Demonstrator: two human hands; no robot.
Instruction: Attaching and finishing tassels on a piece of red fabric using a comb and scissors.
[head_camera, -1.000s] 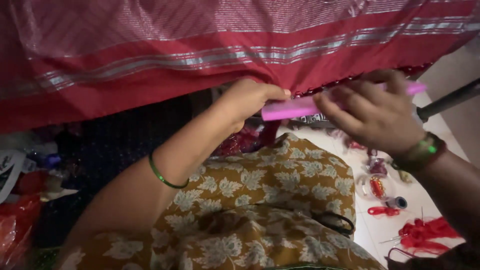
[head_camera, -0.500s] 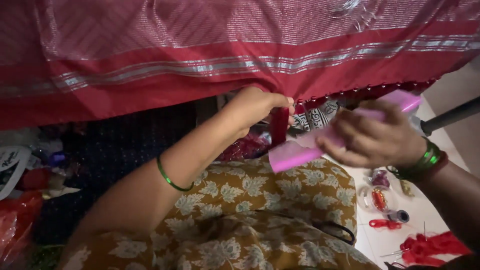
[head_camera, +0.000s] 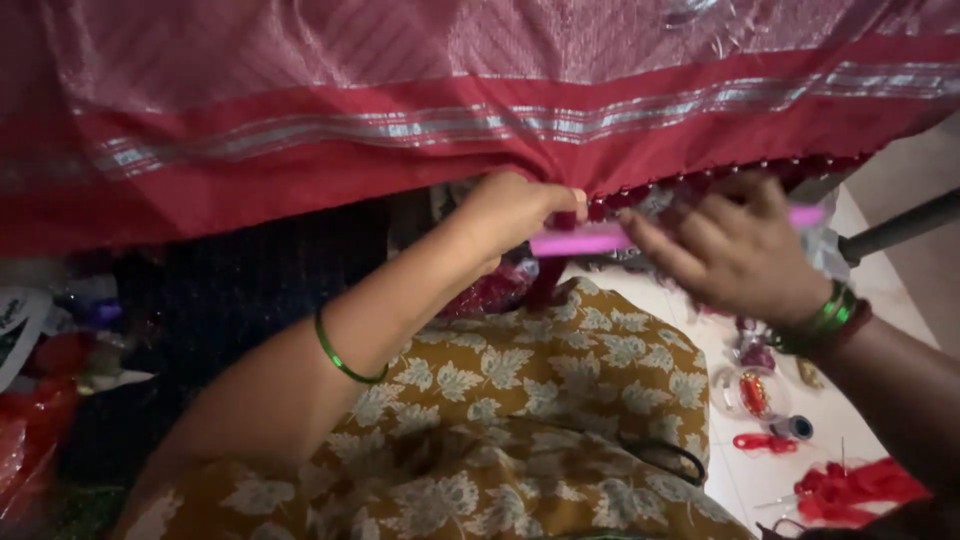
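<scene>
- A mustard-yellow garment with a pale floral print (head_camera: 520, 400) fills the bottom of the head view, draped over the person's lap; every other thing here is placed relative to it.
- To the garment's right, on the pale floor (head_camera: 880, 200), lie loose red threads (head_camera: 860, 488), a small red thread bundle (head_camera: 762, 442) and a small clear round container (head_camera: 748, 392) with something red inside.
- To the garment's left sits a dim heap of red and dark items, too blurred to tell apart.
- Across the garment's upper left, the left forearm reaches forward, a thin green bangle (head_camera: 345, 362) around it.
- Just above the garment's top edge, the left hand (head_camera: 515, 212) is clenched, pinching the lower edge of the red cloth between fingers and thumb.
- Above the garment's upper right corner, the right hand (head_camera: 735, 255), green bangles (head_camera: 830, 315) at the wrist, grasps a flat pink strip (head_camera: 585, 240) that runs level toward the left hand, its near end touching the pinched cloth.
- Farthest from the garment, a red cloth with silver woven stripes (head_camera: 420, 120) hangs across the whole top of the view; dark red tassels (head_camera: 640, 197) fringe its lower edge above the pink strip.
- A grey rod (head_camera: 900, 228) slants in from the right edge, beyond the right hand.
</scene>
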